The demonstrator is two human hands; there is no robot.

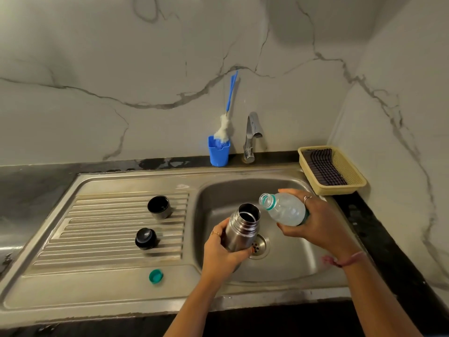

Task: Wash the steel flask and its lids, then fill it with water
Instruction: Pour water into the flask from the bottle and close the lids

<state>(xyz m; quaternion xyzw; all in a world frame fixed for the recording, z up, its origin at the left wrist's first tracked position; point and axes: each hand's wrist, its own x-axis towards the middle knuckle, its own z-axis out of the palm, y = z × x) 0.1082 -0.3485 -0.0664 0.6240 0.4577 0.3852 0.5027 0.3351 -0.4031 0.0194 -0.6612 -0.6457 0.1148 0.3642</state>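
The left hand (222,251) curled round the lower body of the open cylindrical steel flask (241,227), holding it tilted over the basin of the stainless-steel sink (291,268). The right hand (313,222) gripped a clear plastic water bottle (283,209), uncapped, its neck just beside and above the flask's mouth. Polished and probably wet, the flask would likely be slippery; it is stiff, and would grow heavier as it fills, so a full wrap low on the body looked wise. The thin bottle would likely give under a squeeze.

Left of the grip, on the ribbed drainboard, stood the dark cup-shaped lid (159,207) and the black stopper lid (145,238); nearer lay a small teal bottle cap (155,276). Nothing stood between the two mouths.
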